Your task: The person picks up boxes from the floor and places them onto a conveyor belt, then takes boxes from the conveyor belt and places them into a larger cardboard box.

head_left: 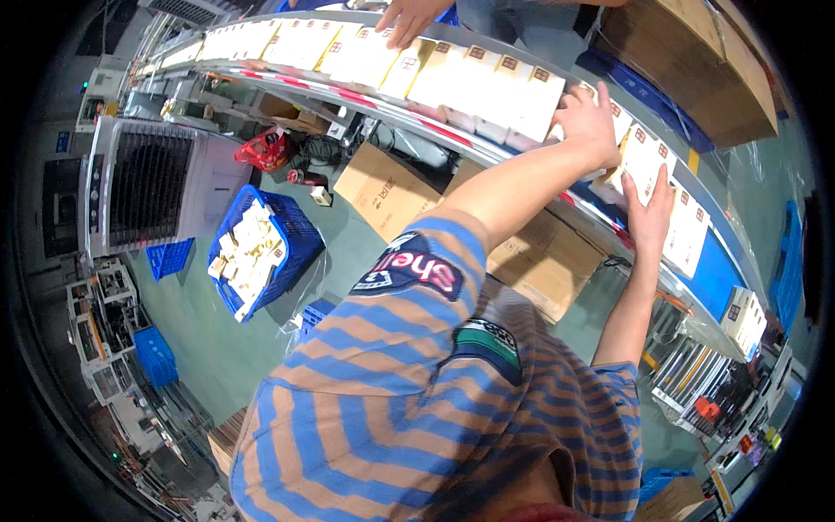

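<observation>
A long curved conveyor counter (709, 261) carries a row of white rectangular cardboard boxes (487, 83). The left hand (591, 117) lies flat, fingers spread, on one white box (639, 157) (mid-counter); the right hand (651, 213) presses its near edge, fingers together. A co-worker's hand (407, 19) touches boxes further along.

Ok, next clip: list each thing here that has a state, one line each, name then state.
left hand: fingers spread, flat on a white box on the conveyor
right hand: palm flat on a white box, not gripping
white boxes: closed, lined up along the conveyor
blue crate: open-topped, filled with small pale boxes
cardboard carton: closed, on the floor
co-worker's hand: resting on the boxes farther up
</observation>
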A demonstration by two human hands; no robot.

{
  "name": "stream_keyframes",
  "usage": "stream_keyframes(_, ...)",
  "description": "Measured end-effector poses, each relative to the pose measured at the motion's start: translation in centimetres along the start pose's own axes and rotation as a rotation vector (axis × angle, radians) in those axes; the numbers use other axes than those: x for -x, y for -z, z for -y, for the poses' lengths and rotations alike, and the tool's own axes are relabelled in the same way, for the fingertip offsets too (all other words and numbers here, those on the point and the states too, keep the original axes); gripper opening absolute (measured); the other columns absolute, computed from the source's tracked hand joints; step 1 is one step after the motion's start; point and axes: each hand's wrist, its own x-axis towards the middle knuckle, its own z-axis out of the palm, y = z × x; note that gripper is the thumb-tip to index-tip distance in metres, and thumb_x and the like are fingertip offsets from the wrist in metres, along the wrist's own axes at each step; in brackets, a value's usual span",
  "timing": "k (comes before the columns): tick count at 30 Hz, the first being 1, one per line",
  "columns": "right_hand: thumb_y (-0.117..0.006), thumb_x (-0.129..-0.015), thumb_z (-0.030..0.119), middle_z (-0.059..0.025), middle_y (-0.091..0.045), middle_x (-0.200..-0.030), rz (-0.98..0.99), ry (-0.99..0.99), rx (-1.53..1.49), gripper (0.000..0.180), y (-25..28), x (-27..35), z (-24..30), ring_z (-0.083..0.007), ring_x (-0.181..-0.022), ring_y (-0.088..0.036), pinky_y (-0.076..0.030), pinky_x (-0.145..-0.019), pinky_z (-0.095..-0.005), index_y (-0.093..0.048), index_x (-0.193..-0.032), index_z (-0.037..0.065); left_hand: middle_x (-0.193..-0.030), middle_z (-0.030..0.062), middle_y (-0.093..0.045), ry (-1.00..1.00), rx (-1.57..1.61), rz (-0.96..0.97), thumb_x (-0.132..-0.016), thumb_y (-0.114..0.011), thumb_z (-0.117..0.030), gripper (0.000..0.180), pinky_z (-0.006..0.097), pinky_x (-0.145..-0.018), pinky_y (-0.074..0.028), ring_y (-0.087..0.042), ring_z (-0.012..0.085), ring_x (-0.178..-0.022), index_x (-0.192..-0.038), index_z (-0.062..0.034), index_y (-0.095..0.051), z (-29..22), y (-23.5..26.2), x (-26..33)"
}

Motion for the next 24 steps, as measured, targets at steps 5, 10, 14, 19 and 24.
stream_keyframes(5, -0.066, -0.064, 0.063, -0.0331, -0.025, -0.138, 0.009, -0.089, 0.185, 0.098, 1.6, 0.2, 0.3, -0.0435, -0.128, -0.029, -0.029, -0.103, -0.0457, -0.035, -0.135, 0.003, -0.116, 0.0283, -0.044, -0.315, 0.303, -0.368, -0.057, -0.074, -0.041, 0.106, 0.041, -0.087, -0.045, -0.047, 0.0381, -0.11, -0.138, 0.0011, -0.02, 2.5, 1.9, 4.1)
stream_keyframes(10, -0.071, -0.065, 0.052, -0.0298, -0.042, -0.127, 0.045, -0.024, -0.116, 0.092, 3.6, -0.7, -4.3, -0.0403, -0.12, -0.04, -0.032, -0.101, -0.0428, -0.036, -0.134, 0.001, -0.115, 0.0217, -0.047, -0.189, 0.429, -0.732, -0.06, -0.073, -0.044, 0.084, 0.041, -0.085, -0.046, -0.05, 0.0317, -0.107, -0.122, -0.0001, -0.039, 18.4, 7.7, 19.0)
stream_keyframes(14, -0.072, -0.066, 0.048, -0.0258, -0.045, -0.125, 0.082, 0.112, -0.26, 0.098, 1.3, -0.9, -2.1, -0.0357, -0.118, -0.044, -0.037, -0.097, -0.04, -0.026, -0.138, 0.0, -0.129, 0.0274, -0.038, 1.035, -0.407, -0.826, -0.061, -0.072, -0.057, 0.102, 0.045, -0.089, -0.043, -0.043, 0.0363, -0.117, -0.133, 0.0019, -0.03, 43.1, 6.5, 32.2)
stream_keyframes(19, -0.068, -0.07, 0.049, -0.0245, -0.043, -0.129, 0.103, 0.185, -0.156, 0.089, 0.7, -0.5, -0.1, -0.0331, -0.122, -0.04, -0.035, -0.098, -0.0383, -0.032, -0.136, 0.002, -0.112, 0.0216, -0.056, 0.176, -0.243, -1.08, -0.073, -0.073, -0.026, 0.056, 0.038, -0.09, -0.042, -0.054, 0.0341, -0.103, -0.118, 0.0013, -0.052, 38.4, 4.6, 23.3)
stream_keyframes(24, -0.065, -0.073, 0.051, -0.0231, -0.042, -0.13, 0.058, 0.096, -0.091, 0.085, 0.5, 0.3, 1.4, -0.0337, -0.123, -0.04, -0.034, -0.1, -0.0382, -0.035, -0.134, 0.0, -0.095, 0.0208, -0.06, -0.239, 0.214, -0.58, -0.079, -0.058, -0.012, 0.025, 0.04, -0.079, -0.047, -0.059, 0.0345, -0.088, -0.101, -0.0006, -0.059, 17.5, 1.4, 6.8)
